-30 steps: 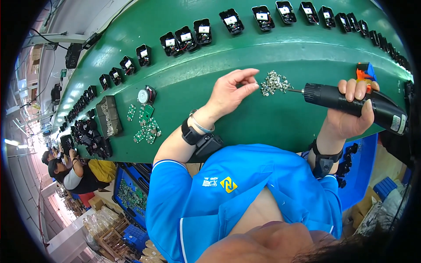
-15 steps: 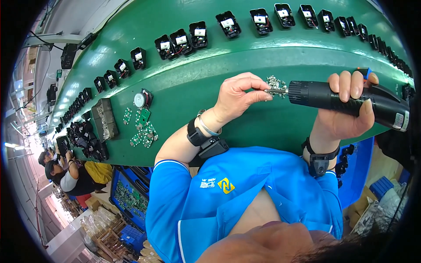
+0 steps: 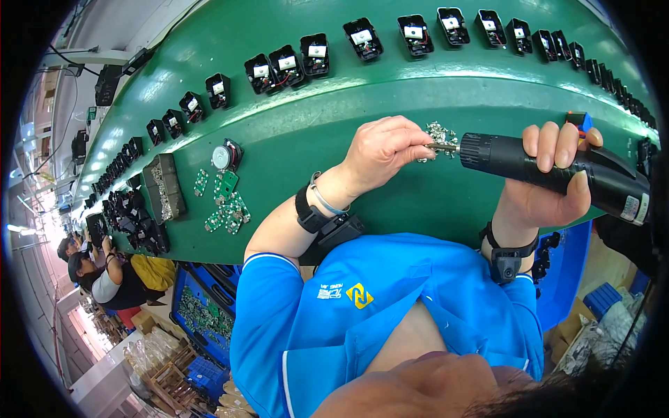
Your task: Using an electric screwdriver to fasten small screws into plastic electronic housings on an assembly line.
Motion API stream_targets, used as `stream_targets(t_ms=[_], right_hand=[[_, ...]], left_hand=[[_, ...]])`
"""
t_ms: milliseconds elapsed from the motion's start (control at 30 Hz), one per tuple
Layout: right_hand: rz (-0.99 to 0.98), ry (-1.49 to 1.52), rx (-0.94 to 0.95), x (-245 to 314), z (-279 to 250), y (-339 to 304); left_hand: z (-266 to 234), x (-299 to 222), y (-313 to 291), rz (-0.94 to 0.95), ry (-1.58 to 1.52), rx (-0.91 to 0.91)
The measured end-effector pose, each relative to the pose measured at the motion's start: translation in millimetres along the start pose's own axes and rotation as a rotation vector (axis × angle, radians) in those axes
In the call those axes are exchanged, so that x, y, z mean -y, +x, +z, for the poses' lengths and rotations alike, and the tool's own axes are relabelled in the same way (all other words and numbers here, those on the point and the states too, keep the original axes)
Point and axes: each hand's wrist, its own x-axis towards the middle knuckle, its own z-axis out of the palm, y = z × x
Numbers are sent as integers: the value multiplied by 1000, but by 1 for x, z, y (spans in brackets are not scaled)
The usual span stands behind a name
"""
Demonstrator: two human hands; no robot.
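A black electric screwdriver (image 3: 509, 155) lies across my right hand (image 3: 550, 181), its fingers wrapped round the barrel. Its bit (image 3: 446, 147) points left. The thumb and forefinger of my left hand (image 3: 390, 150) pinch the bit near its end; whether a screw sits between the fingertips is too small to make out. Just behind the bit, a small heap of silvery screws (image 3: 437, 131) lies on the green table (image 3: 313, 139), partly covered by the bit and fingers.
Open black housings (image 3: 362, 40) with white parts inside line the far side. At left are a round speaker (image 3: 223, 158), green circuit boards (image 3: 228, 209), a dark tray of small metal parts (image 3: 167, 187) and piled black parts (image 3: 132, 219). A blue bin (image 3: 564, 279) stands at right; other people (image 3: 101, 272) sit far left.
The rear end of the screwdriver has dipped slightly toward me, tilting the tool a little. My left fingers stay at the bit, hardly shifted.
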Motion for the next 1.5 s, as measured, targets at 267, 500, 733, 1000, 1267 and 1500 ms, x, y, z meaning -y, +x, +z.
stream_targets(t_ms=[267, 500, 733, 1000, 1267, 1500], right_hand=[[31, 1, 22, -4, -5, 2], [68, -5, -25, -11, -1, 7], [-30, -140, -45, -26, -11, 48], [-70, -267, -57, -91, -28, 92], [-65, -358, -53, -118, -45, 104], [-3, -267, -76, -127, -53, 101]], left_hand=[[0, 3, 3, 10, -9, 40], [-1, 8, 11, -53, -35, 105], [-24, 40, 59, 124, 393, -76], [-19, 97, 88, -27, 753, -41], [-16, 113, 92, -56, 702, -40], [-18, 106, 92, 16, 685, -76]])
